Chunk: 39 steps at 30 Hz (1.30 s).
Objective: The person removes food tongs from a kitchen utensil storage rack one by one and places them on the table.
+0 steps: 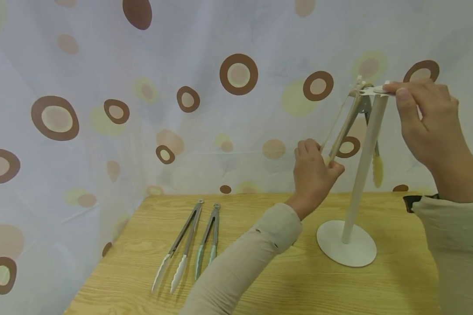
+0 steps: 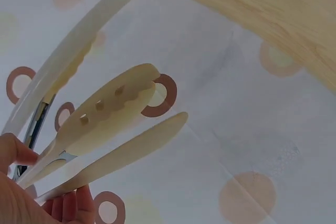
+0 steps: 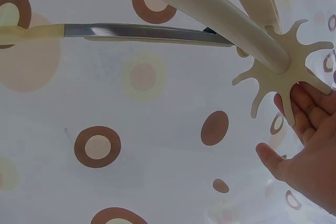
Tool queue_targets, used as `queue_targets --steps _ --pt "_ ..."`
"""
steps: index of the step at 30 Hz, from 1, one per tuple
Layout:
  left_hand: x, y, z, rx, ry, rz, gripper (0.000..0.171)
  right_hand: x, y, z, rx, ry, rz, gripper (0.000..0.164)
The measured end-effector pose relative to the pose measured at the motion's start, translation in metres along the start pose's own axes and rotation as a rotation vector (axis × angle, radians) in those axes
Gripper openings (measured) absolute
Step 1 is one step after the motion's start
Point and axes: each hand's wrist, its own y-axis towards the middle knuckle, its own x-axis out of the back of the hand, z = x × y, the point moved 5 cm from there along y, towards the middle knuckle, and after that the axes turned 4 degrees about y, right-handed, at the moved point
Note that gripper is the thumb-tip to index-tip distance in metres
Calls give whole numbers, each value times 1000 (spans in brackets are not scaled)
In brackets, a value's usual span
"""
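Note:
A pale stand (image 1: 363, 166) rises from a round base, with a top plate (image 3: 278, 81) of radiating hooks. My left hand (image 1: 313, 173) grips cream tongs (image 1: 344, 126) beside the post, their upper end close to the hooks. In the left wrist view, fingers and thumb wrap the tongs, whose slotted head (image 2: 105, 108) and slim arm (image 2: 136, 150) stand apart. Behind the post hang steel tongs with a yellow tip (image 1: 377, 171). My right hand (image 1: 433, 122) rests its fingertips on one hook of the top plate; the thumb stays apart from it.
White-tipped tongs (image 1: 178, 273) and teal-tipped tongs (image 1: 199, 260) lie side by side on the wooden table (image 1: 260, 245), left of the stand's round base (image 1: 358, 256). A spotted curtain (image 1: 205, 43) hangs behind the table and along its left side.

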Motion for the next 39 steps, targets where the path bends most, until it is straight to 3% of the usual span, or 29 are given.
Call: queue_targets --steps 9,17,29,39 --pt "7 6 9 -40 39 -23 38 1 0 -2 8 6 3 35" --pt "9 12 15 -73 -4 -15 37 0 0 -5 -24 -5 20 35" --pt "7 16 29 5 -96 56 36 1 0 0 -14 6 3 34" --pt "9 13 47 75 -173 122 35 -1 0 -1 -36 -13 48 36"
